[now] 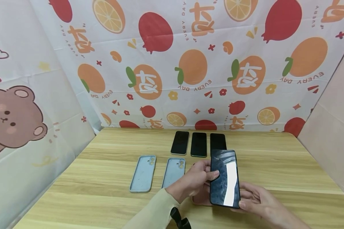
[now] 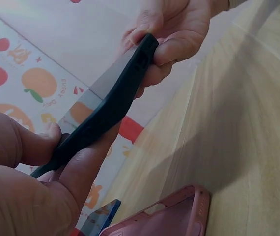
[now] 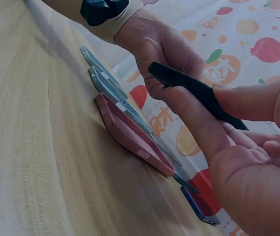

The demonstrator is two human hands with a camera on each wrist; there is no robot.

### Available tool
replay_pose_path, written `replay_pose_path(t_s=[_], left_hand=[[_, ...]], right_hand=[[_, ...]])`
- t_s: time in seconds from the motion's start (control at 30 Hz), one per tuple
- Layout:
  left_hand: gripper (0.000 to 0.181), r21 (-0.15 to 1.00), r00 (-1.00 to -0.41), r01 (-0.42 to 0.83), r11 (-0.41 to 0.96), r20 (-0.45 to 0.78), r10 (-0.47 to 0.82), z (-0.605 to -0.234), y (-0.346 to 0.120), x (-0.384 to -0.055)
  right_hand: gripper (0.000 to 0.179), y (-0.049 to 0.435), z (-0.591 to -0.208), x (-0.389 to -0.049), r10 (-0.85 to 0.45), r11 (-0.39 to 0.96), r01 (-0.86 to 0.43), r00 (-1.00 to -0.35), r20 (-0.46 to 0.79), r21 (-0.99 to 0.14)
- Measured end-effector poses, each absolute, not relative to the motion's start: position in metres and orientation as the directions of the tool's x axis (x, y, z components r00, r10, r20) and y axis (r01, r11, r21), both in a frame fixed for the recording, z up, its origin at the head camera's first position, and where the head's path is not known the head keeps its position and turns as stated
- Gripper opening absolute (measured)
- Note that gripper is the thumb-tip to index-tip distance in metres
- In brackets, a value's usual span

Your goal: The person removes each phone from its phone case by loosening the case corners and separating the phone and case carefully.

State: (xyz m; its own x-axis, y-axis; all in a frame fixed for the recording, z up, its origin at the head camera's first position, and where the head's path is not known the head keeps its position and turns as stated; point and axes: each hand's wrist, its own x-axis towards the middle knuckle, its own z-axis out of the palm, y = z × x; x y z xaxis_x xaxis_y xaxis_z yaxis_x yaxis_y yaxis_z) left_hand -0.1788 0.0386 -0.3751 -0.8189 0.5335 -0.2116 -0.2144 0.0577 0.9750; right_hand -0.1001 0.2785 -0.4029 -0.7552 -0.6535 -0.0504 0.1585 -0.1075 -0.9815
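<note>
Both hands hold a phone in a dark case [image 1: 220, 187] above the table, its glossy screen facing up with a bright reflection. At its left long edge, my left hand [image 1: 193, 178] grips it, thumb on the screen and fingers beneath. My right hand [image 1: 256, 200] pinches the lower right corner between thumb and fingers. In the left wrist view the dark case side [image 2: 108, 108] runs slanted between the two hands. Below the held phone lies a pink phone case [image 3: 130, 130], open side up, mostly covered in the head view.
Two light blue phone cases [image 1: 142, 174] lie open side up, left of the hands; the left forearm partly covers the nearer one. Three dark phones [image 1: 198, 144] form a row at the back, the rightmost partly hidden by the held phone. A fruit-patterned cloth [image 1: 166, 79] hangs behind the table.
</note>
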Motion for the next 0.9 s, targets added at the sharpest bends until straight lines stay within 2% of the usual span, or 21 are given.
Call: replay_pose_path(t_s=[0.4, 0.63, 0.9], left_hand=[[0.023, 0.965, -0.803, -0.26, 0.009, -0.222, 0.553, -0.3777, 0.0402, -0.1778], [0.024, 0.969, -0.81, -0.247, 0.004, -0.208, 0.548, -0.3766, 0.0427, -0.1767], [0.023, 0.972, -0.805, -0.236, 0.001, -0.197, 0.559, -0.3758, 0.0403, -0.1775]], right_hand=[[0.065, 0.2818, -0.4001, -0.0986, -0.634, -0.108, 0.257, -0.762, -0.132, -0.961], [0.059, 0.2814, -0.4026, -0.0996, -0.688, -0.213, 0.234, -0.725, -0.025, -0.949], [0.065, 0.2814, -0.4045, -0.1, -0.688, -0.197, 0.243, -0.724, -0.042, -0.95]])
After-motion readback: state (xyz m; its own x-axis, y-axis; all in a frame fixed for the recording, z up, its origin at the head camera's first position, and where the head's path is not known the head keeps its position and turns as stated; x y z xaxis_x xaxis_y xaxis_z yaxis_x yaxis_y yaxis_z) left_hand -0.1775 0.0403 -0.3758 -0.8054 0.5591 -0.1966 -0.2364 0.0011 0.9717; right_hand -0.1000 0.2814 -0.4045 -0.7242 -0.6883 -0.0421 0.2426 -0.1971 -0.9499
